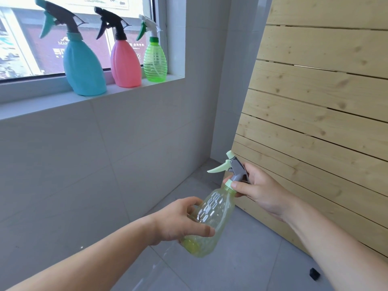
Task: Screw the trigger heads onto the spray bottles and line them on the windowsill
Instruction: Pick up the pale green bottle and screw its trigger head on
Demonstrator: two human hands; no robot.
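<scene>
A clear yellow-green spray bottle [216, 211] is tilted in mid-air between both hands. My left hand [178, 221] wraps its lower body. My right hand [260, 190] pinches the collar of its grey and pale-green trigger head [233, 169], which sits on the bottle's neck. On the white windowsill [130, 91] stand three capped bottles in a row: a blue bottle [83, 66], a pink bottle [126, 64] and a small green bottle [155, 61], each upright with a trigger head on.
A slatted wooden panel [319, 106] leans against the wall on the right, close behind my right hand. Grey tiled wall [84, 156] lies below the sill and grey floor tiles below that. A small black object [314, 274] lies on the floor.
</scene>
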